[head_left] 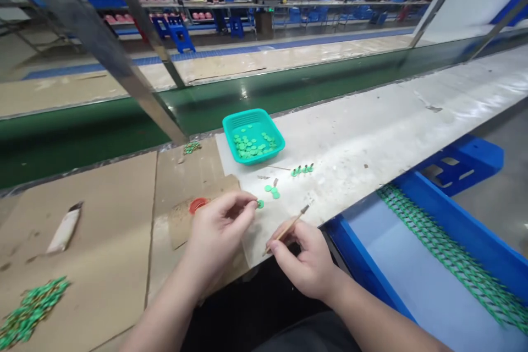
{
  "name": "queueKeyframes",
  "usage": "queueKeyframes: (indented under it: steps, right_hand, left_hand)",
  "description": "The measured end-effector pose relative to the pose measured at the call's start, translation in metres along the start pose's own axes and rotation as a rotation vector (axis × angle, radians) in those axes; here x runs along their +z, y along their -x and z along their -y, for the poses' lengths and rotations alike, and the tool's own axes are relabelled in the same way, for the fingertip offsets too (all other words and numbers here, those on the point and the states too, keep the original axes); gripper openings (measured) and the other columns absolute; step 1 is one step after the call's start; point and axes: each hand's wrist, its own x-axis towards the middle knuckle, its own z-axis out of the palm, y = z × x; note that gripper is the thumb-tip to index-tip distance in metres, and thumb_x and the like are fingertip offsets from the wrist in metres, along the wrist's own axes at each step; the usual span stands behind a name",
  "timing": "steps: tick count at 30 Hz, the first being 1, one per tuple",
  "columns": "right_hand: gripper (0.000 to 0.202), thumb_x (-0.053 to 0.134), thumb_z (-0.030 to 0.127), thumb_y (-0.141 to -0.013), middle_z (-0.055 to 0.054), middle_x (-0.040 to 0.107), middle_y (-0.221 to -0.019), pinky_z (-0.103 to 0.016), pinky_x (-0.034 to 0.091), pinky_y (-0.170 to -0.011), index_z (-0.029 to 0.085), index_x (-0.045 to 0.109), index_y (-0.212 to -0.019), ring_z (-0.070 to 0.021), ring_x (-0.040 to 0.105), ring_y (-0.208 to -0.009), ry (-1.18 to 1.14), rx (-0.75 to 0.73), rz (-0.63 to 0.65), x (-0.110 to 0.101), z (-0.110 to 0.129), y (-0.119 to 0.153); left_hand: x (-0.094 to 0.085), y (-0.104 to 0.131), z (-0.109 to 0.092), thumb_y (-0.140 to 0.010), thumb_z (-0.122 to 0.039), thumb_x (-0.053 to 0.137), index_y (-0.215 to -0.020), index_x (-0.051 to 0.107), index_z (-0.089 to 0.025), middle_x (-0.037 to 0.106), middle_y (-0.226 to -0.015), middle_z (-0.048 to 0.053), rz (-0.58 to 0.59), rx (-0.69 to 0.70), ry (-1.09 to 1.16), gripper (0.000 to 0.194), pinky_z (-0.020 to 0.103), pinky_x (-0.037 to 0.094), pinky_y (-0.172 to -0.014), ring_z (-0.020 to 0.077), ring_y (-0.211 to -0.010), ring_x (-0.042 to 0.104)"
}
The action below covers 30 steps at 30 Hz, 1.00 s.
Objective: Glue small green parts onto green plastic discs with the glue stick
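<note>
My left hand (220, 225) is closed in a pinch on a small green disc (260, 204), which shows just past the fingertips. Between the thumb and fingers of my right hand (307, 258) is a thin wooden-handled brush (291, 226), its tip pointing up and away. Several loose green discs (272, 191) lie on the white table surface beyond my hands. Farther back, a short row of green discs with dark upright bits (302, 169) stands near a teal basket (281, 146) holding many flat green discs. A red round lid or dish (198, 205) sits beside my left hand, partly covered by it.
Cardboard (119, 220) covers the table's left part, bearing a white tube (66, 229) and a pile of green-and-gold pieces (33, 311). To the right, a blue bin (371, 264) holds rows of green pieces. A metal post (140, 88) rises at the table's back edge.
</note>
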Motion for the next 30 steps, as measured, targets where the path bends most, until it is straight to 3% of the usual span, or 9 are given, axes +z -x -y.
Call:
queueKeyframes:
  steps: [6,11,17,21,25,28,30]
  right_hand:
    - [0.009,0.073,0.024,-0.109,-0.004,0.084,-0.091,-0.032,0.069,-0.077,0.025,0.075,-0.1,-0.0215,0.084,-0.08,0.02,0.003,-0.083,-0.043,0.013,0.029]
    - [0.009,0.072,0.026,-0.111,-0.005,0.084,-0.093,-0.034,0.07,-0.08,0.026,0.075,-0.102,-0.0229,0.085,-0.083,0.012,0.052,-0.116,-0.061,0.007,0.038]
    - [0.012,0.07,0.024,-0.109,-0.003,0.081,-0.09,-0.032,0.065,-0.078,0.025,0.072,-0.098,-0.0206,0.081,-0.08,0.045,0.079,-0.085,-0.072,0.004,0.031]
    - [0.012,0.068,0.023,-0.11,0.0,0.077,-0.086,-0.03,0.062,-0.076,0.026,0.068,-0.098,-0.0187,0.077,-0.078,0.062,0.072,-0.032,-0.068,0.012,0.016]
    - [0.012,0.068,0.025,-0.112,-0.001,0.08,-0.091,-0.029,0.062,-0.076,0.025,0.072,-0.101,-0.0185,0.078,-0.08,0.096,0.008,0.081,-0.045,0.02,0.006]
    - [0.013,0.071,0.026,-0.112,-0.002,0.083,-0.093,-0.029,0.062,-0.077,0.025,0.076,-0.1,-0.019,0.079,-0.082,0.171,-0.051,0.168,-0.033,0.02,0.001]
    - [0.01,0.077,0.027,-0.11,-0.002,0.085,-0.093,-0.03,0.064,-0.08,0.026,0.079,-0.101,-0.0198,0.08,-0.084,0.273,-0.077,0.194,-0.041,0.015,-0.008]
  left_hand:
    - [0.067,-0.066,-0.005,-0.107,-0.049,0.077,-0.1,0.086,-0.024,0.086,-0.107,0.007,0.067,0.092,-0.129,0.028,0.041,0.064,-0.097,0.0228,-0.096,0.076]
    - [0.088,-0.081,0.003,-0.113,-0.058,0.078,-0.115,0.081,-0.02,0.08,-0.114,0.006,0.052,0.078,-0.214,0.037,0.049,0.064,-0.109,0.0244,-0.11,0.076]
    - [0.069,-0.065,-0.006,-0.111,-0.062,0.074,-0.118,0.089,-0.022,0.085,-0.115,0.011,0.054,0.038,-0.139,0.043,0.05,0.063,-0.112,0.0285,-0.113,0.078]
    - [0.049,-0.02,-0.025,-0.105,-0.072,0.072,-0.124,0.094,-0.027,0.089,-0.129,0.013,0.171,-0.017,0.0,0.053,0.045,0.069,-0.107,0.0332,-0.122,0.084]
    - [0.039,0.03,-0.038,-0.104,-0.078,0.075,-0.121,0.096,-0.032,0.09,-0.135,0.013,0.326,-0.05,0.141,0.054,0.043,0.073,-0.109,0.034,-0.126,0.087]
    - [0.03,0.049,-0.03,-0.101,-0.088,0.075,-0.115,0.096,-0.029,0.091,-0.127,0.014,0.252,-0.166,0.239,0.064,0.048,0.074,-0.113,0.0375,-0.127,0.087]
    - [0.017,0.056,-0.016,-0.093,-0.095,0.078,-0.111,0.096,-0.026,0.092,-0.119,0.016,0.142,-0.286,0.296,0.074,0.048,0.077,-0.107,0.0391,-0.119,0.089]
